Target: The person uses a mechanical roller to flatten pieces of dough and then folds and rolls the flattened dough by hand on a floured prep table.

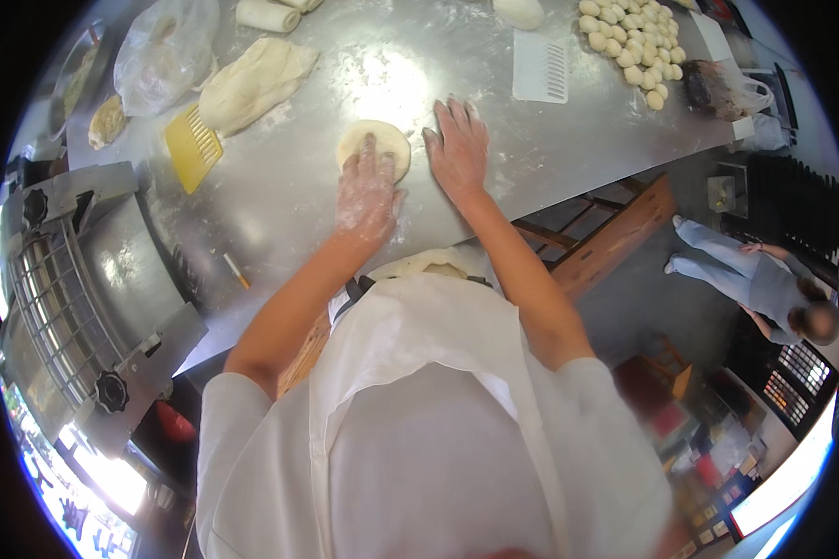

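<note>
A flat round of dough (377, 133) lies on the floured metal worktop (287, 189) in front of me. My left hand (367, 195) rests on it, fingers spread over the dough and dusted with flour. To the right of the round, my right hand (461, 150) lies palm down on the bare metal, fingers a little apart and holding nothing. A yellow plastic dough scraper (189, 150) with a slotted edge sits left of my left hand, against a large slab of dough (255, 84). Beyond my right hand is a white slotted scraper (538, 66).
Many small dough balls (633, 45) cluster at the far right, near a bag of dark filling (716, 87). A clear plastic bag (164, 56) stands at the far left. A dough sheeter with rollers (63, 300) flanks the left. A cigarette (236, 271) lies nearby. Another person (762, 276) is off to the right.
</note>
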The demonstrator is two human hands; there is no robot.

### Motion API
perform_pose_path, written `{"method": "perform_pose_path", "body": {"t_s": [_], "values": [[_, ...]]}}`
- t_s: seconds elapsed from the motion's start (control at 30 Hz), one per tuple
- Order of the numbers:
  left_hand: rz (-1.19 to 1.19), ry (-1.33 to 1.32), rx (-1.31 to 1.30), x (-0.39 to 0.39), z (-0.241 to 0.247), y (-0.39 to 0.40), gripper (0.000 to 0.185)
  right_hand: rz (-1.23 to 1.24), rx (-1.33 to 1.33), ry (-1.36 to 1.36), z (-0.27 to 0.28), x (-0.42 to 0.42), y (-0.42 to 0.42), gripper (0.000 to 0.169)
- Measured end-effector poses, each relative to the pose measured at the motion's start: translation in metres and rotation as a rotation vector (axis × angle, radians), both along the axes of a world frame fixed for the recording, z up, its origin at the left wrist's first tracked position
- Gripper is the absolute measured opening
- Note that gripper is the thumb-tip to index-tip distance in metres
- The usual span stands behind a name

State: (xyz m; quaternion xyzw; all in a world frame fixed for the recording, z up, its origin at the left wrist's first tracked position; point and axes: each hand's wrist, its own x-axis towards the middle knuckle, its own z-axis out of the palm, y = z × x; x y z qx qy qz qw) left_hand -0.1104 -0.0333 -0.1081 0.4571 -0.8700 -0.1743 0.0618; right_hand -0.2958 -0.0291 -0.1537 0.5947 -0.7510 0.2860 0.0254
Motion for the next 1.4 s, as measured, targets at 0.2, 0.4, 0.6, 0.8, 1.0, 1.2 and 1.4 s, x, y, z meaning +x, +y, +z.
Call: {"method": "perform_pose_path", "body": {"t_s": [0.2, 0.4, 0.6, 0.8, 1.0, 1.2, 1.4], "values": [[0.285, 0.317, 0.097, 0.034, 0.026, -0.033, 0.072, 0.113, -0.086, -0.313, -0.022, -0.006, -0.008, 0.028], [0.017, -0.133, -0.188, -0.008, -0.029, -0.032, 0.089, 0.096, -0.069, -0.328, -0.013, 0.006, -0.012, 0.026], [-0.033, -0.138, -0.084, -0.022, -0.03, -0.049, 0.092, 0.027, -0.06, -0.35, -0.014, 0.003, -0.013, 0.024], [-0.018, 0.012, -0.1, -0.022, -0.043, -0.057, 0.081, -0.025, 0.005, -0.641, 0.004, 0.005, -0.026, 0.029], [0.271, 0.39, -0.077, 0.037, -0.044, -0.048, 0.065, 0.335, 0.375, 0.141, 0.011, 0.062, -0.045, 0.069], [0.268, 0.102, -0.152, 0.066, -0.04, -0.029, 0.058, 0.384, 0.442, 0.118, 0.006, 0.068, -0.05, 0.072], [-0.029, -0.115, -0.343, 0.053, -0.013, -0.054, 0.05, 0.523, 0.121, -0.395, 0.082, 0.104, -0.039, 0.049]]}}
